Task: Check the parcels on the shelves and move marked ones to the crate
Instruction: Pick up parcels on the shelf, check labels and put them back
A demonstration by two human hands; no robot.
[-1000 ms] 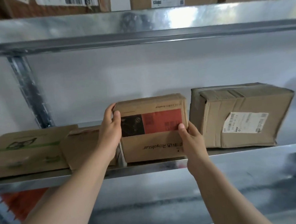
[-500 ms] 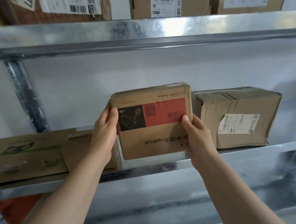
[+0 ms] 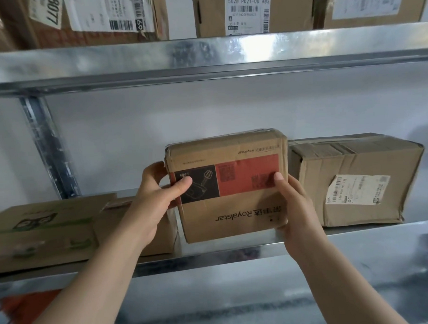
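Note:
A brown Royalstar parcel (image 3: 232, 210) with a black and red printed band is held upside down just above the metal shelf (image 3: 362, 235). My left hand (image 3: 155, 205) grips its left side, thumb on the black panel. My right hand (image 3: 296, 207) grips its right side and lower corner, thumb on the red panel. I see no mark on the faces that show. No crate is in view.
A taped box with a white label (image 3: 354, 180) stands right of the held parcel. A small brown box (image 3: 126, 217) and a flat box with green print (image 3: 39, 230) lie to the left. Labelled parcels (image 3: 246, 9) fill the shelf above. A steel upright (image 3: 49, 149) stands at left.
Both hands have lifted the Royalstar parcel off the shelf and drawn it forward toward me. My left thumb has moved onto its front face.

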